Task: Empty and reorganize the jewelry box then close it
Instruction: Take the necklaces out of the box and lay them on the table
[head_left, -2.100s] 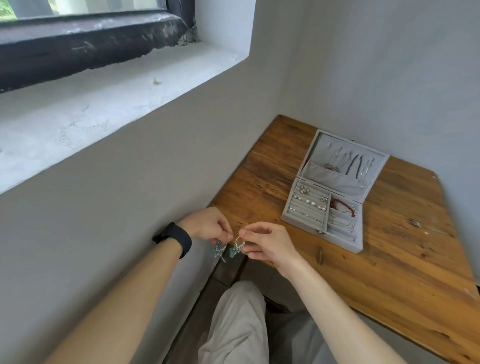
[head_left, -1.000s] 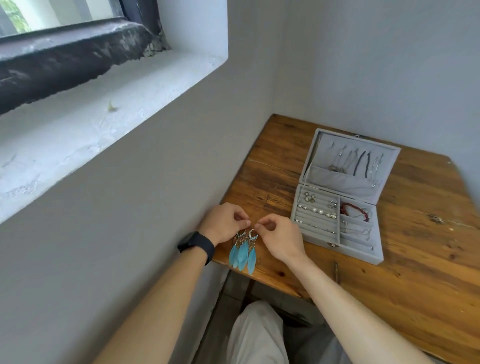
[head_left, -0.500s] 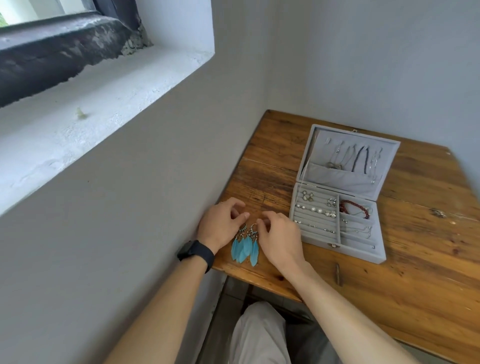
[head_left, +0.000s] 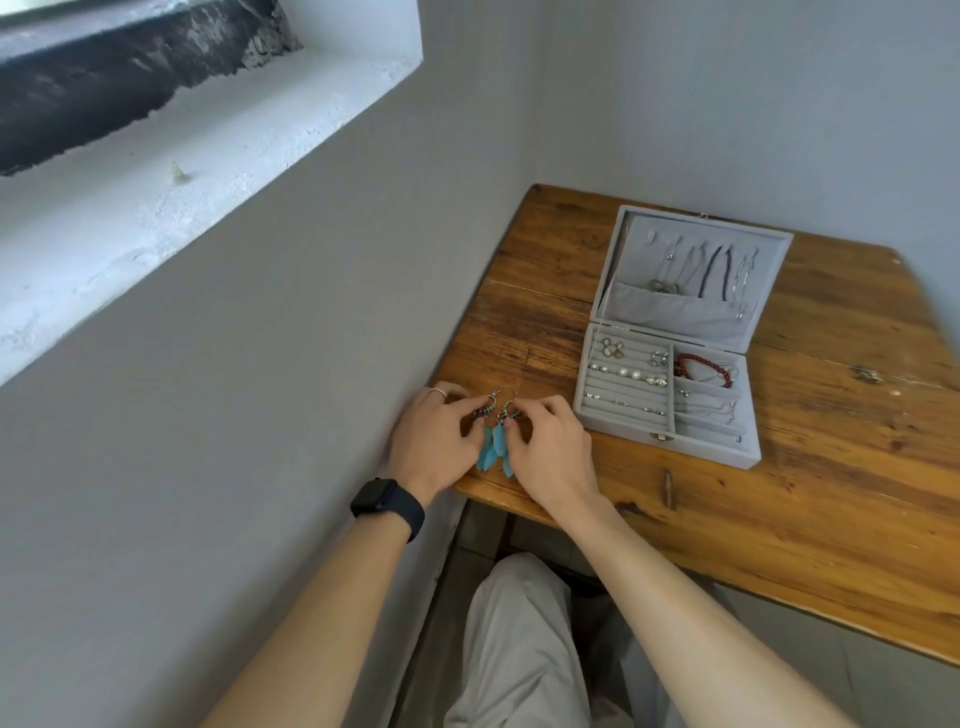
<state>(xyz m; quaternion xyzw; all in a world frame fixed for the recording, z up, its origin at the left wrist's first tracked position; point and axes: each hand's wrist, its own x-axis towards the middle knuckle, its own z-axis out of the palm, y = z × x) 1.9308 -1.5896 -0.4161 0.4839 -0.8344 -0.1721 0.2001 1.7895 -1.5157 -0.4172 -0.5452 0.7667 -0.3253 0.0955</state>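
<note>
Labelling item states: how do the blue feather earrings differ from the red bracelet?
The blue feather earrings lie on the table, outside the jewelry box; the red bracelet sits in its far right compartment. The left hand and right hand pinch the earrings; nothing touches the bracelet. Both are jewelry.

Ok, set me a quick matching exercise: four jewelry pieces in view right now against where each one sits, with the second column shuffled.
Things
1. feather earrings
2. red bracelet
3. necklaces
4. pearl studs

Places
A. hanging inside the open lid
B. on the table, under the fingertips of the left hand and right hand
C. in the slotted rows of the jewelry box
D. in the compartment beside the rows, nearest the lid

Pairs: 1-B, 2-D, 3-A, 4-C
</note>
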